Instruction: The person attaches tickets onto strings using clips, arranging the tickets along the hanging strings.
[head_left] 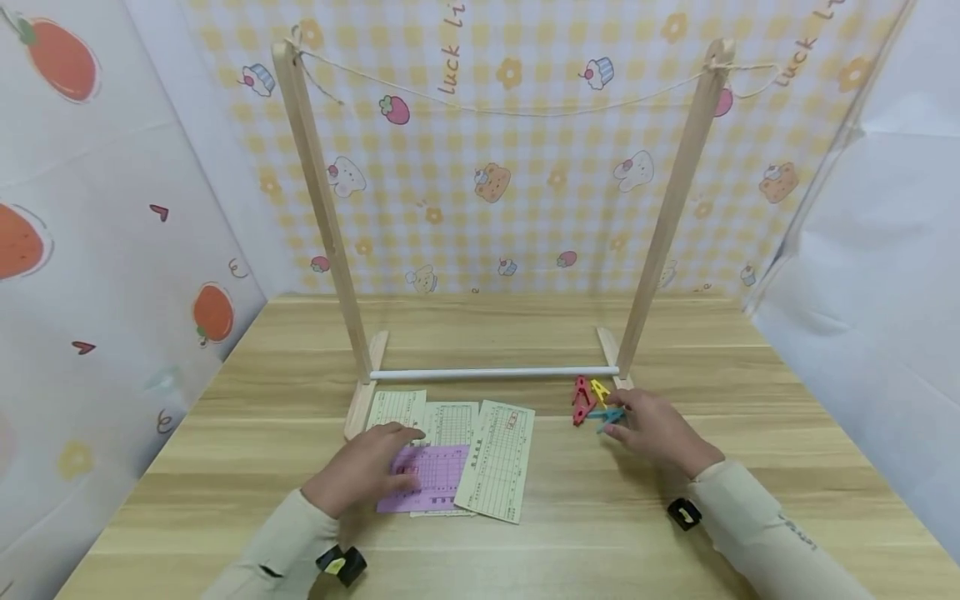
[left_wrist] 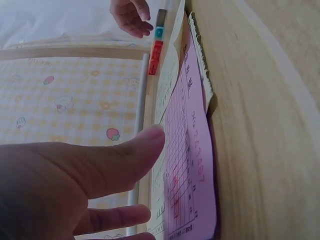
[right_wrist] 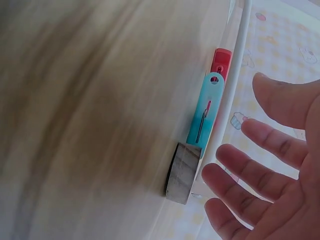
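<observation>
My left hand (head_left: pixel 367 467) hovers at the left edge of a purple printed slip (head_left: pixel 438 477), its fingers spread and holding nothing. In the left wrist view the thumb stands close to that purple paper (left_wrist: pixel 187 145). Around the purple slip lie pale green printed slips (head_left: pixel 498 462), overlapping one another. On the right, my right hand (head_left: pixel 660 429) reaches over a small group of clothespins: red (head_left: pixel 581 402), yellow (head_left: pixel 599 392) and blue (head_left: pixel 612 414). In the right wrist view its fingers are loosely extended, apart from the blue clothespin (right_wrist: pixel 205 112), with nothing between them.
A wooden frame stands behind the papers, with a left post (head_left: pixel 322 200), a right post (head_left: pixel 678 200) and a white bar (head_left: pixel 495 372) low between them. A thin string (head_left: pixel 495 111) sags between the post tops. Patterned cloth (head_left: pixel 487 233) hangs behind the wooden table (head_left: pixel 562 550).
</observation>
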